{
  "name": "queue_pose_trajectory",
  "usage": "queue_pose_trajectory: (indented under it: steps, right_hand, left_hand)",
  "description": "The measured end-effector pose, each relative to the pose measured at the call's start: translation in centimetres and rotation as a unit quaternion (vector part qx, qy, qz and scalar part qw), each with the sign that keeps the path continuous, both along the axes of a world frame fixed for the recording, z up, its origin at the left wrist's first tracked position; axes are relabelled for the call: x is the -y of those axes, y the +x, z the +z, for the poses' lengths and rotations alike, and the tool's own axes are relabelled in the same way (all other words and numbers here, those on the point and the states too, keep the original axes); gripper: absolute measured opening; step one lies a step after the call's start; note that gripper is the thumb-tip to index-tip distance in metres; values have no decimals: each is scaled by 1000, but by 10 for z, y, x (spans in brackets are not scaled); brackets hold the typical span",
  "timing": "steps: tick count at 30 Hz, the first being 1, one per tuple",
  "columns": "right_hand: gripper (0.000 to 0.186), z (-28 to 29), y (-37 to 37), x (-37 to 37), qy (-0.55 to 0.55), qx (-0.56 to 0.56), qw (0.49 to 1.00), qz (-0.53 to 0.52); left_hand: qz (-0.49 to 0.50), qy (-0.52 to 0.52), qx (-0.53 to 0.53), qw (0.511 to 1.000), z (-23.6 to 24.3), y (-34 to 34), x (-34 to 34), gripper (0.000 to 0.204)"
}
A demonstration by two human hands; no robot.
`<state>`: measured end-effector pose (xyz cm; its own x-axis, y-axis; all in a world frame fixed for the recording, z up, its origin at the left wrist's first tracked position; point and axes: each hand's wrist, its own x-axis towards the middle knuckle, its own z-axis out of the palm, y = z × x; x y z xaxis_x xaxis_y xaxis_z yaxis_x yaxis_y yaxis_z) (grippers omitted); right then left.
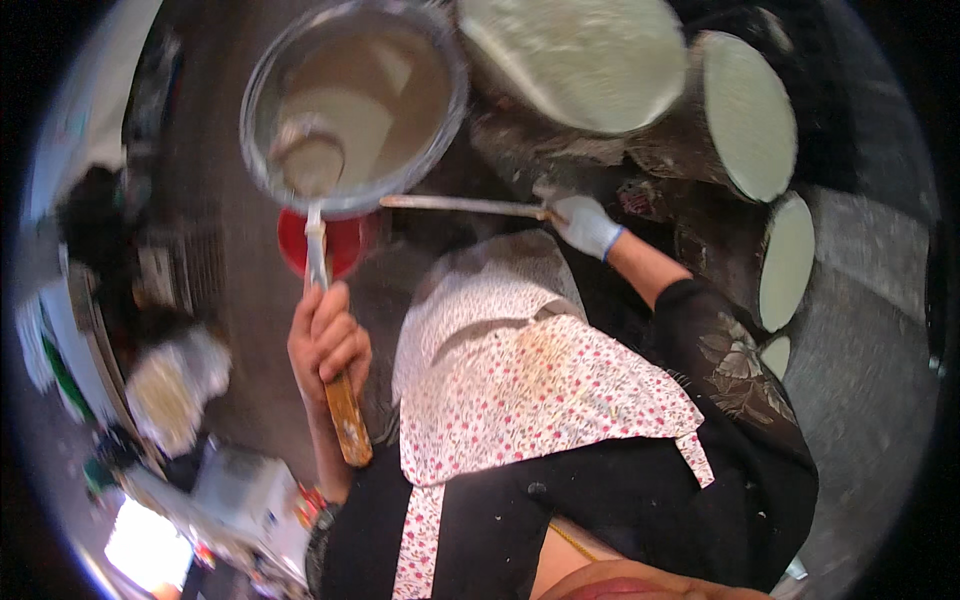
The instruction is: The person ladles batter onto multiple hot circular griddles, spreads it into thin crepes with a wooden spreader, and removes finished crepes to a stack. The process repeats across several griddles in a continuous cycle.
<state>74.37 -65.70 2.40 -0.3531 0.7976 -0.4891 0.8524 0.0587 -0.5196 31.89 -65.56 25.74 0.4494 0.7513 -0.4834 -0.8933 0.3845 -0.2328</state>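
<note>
- Left hand [328, 340] is wrapped around the wooden grip of a long-handled metal ladle [318, 225]; its long axis runs up the picture, bowl dipped in a large round metal basin of pale batter [440, 70]
- Gloved right hand [585, 225] grips a pale thin stick [460, 204] lying crosswise, pointing left toward the basin; round white-topped drums [750, 115] stand beyond

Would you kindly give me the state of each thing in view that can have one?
Left hand: bare, closed around the ladle handle.
Right hand: gloved, gripping a long stick.
Ladle: bowl dipped in the batter.
Metal basin: partly filled with pale batter.
Round griddles: coated with pale batter.
</note>
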Motion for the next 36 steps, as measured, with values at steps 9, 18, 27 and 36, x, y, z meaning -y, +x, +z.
queue_pose_trajectory:
  steps: [9, 18, 27, 36]
  right_hand:
    - [30, 116, 109, -65, 238, -356, 670, -607]
    - [41, 77, 174, -238, 105, -306, 658, -680]
    - [37, 157, 108, -225, 289, -69, 762, -575]
    - [23, 240, 166, -169, 322, -423, 585, -613]
  left_hand:
    - [-35, 32, 9, 999, 26, 31, -34, 36]
    - [-38, 33, 24, 998, 71, 91, -51, 39]
    - [-42, 21, 27, 999, 70, 101, -50, 39]
    - [-75, 36, 8, 996, 78, 98, -48, 37]
